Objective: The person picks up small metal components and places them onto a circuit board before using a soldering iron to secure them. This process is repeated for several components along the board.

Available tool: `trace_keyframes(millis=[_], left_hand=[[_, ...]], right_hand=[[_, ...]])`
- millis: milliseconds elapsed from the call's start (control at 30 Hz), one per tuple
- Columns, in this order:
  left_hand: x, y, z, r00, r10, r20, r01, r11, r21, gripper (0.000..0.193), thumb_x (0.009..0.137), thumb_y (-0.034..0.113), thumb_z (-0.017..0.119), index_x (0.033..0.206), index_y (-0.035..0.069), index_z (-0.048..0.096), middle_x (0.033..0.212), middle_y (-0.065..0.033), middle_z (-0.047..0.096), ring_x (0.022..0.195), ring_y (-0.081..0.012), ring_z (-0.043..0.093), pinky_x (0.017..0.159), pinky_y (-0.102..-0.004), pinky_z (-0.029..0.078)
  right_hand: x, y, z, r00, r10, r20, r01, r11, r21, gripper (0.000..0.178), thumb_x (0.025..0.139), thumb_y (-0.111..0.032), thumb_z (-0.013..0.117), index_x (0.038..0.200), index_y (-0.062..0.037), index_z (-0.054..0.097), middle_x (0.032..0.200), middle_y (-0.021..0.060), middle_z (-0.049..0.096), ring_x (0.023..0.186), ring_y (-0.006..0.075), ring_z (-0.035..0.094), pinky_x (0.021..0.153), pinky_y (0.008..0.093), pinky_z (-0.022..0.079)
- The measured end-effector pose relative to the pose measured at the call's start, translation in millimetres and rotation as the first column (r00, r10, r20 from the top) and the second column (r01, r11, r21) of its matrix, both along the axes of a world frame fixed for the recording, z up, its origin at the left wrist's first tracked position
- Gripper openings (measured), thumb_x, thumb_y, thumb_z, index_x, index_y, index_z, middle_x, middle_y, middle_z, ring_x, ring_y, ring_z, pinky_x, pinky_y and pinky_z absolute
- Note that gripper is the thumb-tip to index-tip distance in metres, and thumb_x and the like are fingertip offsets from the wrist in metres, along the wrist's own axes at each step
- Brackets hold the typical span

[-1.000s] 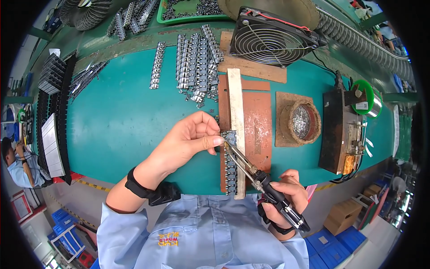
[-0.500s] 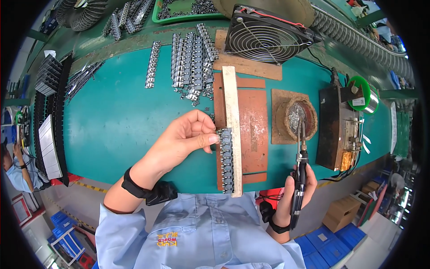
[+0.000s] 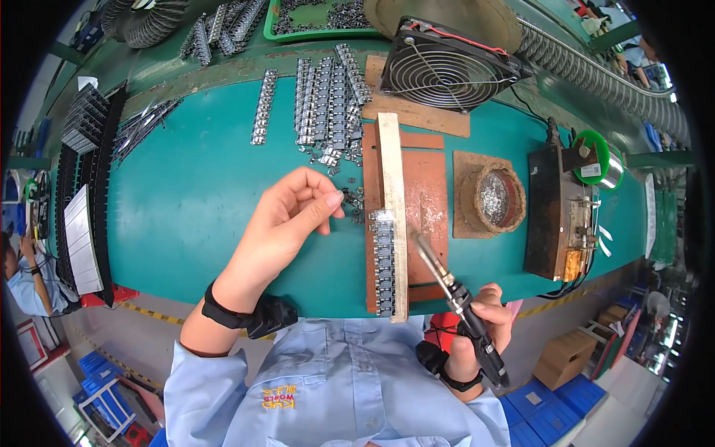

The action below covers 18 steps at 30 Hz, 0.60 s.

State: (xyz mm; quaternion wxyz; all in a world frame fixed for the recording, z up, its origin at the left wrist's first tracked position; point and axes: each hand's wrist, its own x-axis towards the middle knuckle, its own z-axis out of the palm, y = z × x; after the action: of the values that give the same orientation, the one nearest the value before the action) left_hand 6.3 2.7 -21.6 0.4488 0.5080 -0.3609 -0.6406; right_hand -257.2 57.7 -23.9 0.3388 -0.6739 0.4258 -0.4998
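A strip of small circuit boards (image 3: 384, 268) lies along the left side of a pale wooden bar (image 3: 389, 164), on a reddish-brown board (image 3: 426, 194). Left of the strip and apart from it is my left hand (image 3: 287, 223), its fingers curled and the thumb pressed to the index finger. Whatever may be in that pinch is too small or hidden to name. My right hand (image 3: 484, 331) grips a black-handled soldering iron (image 3: 473, 328), tilted up and left. The iron's tip reaches over the brown board, just right of the bar, and is blurred.
Loose small metal parts (image 3: 354, 201) and stacked board strips (image 3: 324, 104) lie beyond my left hand. A black fan (image 3: 447, 71) stands at the back. To the right are a round pot (image 3: 477, 197), a dark metal box (image 3: 547, 216) and a green solder spool (image 3: 592, 160).
My left hand has drawn back leftward from the top of the board strip. The soldering iron has swung left from over the round pot to the brown board.
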Motion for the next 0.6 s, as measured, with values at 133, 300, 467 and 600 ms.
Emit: trace_keyframes(millis=[133,300,467,600], left_hand=[[2,2,2,1.0,0.018,0.002,-0.018,0.999,-0.035,0.01,0.086,0.013,0.054,0.087,0.004,0.05,0.077,-0.0002,0.055,0.07,-0.0052,0.05,0.061,-0.0183,0.04],[3,4,4,0.999,0.032,-0.027,-0.033,0.998,-0.058,0.011,0.086,0.013,0.054,0.087,0.004,0.05,0.078,0.0,0.055,0.072,-0.0051,0.05,0.061,-0.0184,0.04],[3,5,5,0.999,0.033,-0.039,-0.036,0.997,-0.065,0.011,0.086,0.014,0.055,0.087,0.004,0.05,0.077,-0.0001,0.055,0.072,-0.0052,0.051,0.061,-0.0186,0.04],[4,5,6,0.999,0.033,-0.034,-0.035,0.997,-0.072,0.012,0.086,0.014,0.055,0.087,0.003,0.05,0.077,-0.0002,0.055,0.072,-0.0052,0.051,0.061,-0.0187,0.04]], right_hand=[[3,-2,9,0.997,0.056,-0.052,-0.056,0.998,0.006,0.036,0.069,-0.028,0.07,0.091,-0.0046,0.054,0.065,0.0021,0.052,0.058,0.0156,0.045,0.074,0.035,0.031],[10,-3,14,0.989,0.05,-0.14,-0.053,0.999,-0.013,0.034,0.067,-0.028,0.071,0.087,-0.0037,0.057,0.062,0.0024,0.054,0.055,0.0156,0.046,0.074,0.035,0.03],[11,-5,16,0.98,0.063,-0.186,-0.066,0.998,-0.01,0.035,0.066,-0.027,0.071,0.087,-0.0036,0.057,0.062,0.0027,0.056,0.055,0.0155,0.047,0.074,0.0349,0.03],[11,-5,18,0.977,0.079,-0.198,-0.079,0.997,0.007,0.034,0.066,-0.027,0.071,0.087,-0.0038,0.057,0.062,0.0025,0.055,0.055,0.0158,0.046,0.074,0.0349,0.03]])
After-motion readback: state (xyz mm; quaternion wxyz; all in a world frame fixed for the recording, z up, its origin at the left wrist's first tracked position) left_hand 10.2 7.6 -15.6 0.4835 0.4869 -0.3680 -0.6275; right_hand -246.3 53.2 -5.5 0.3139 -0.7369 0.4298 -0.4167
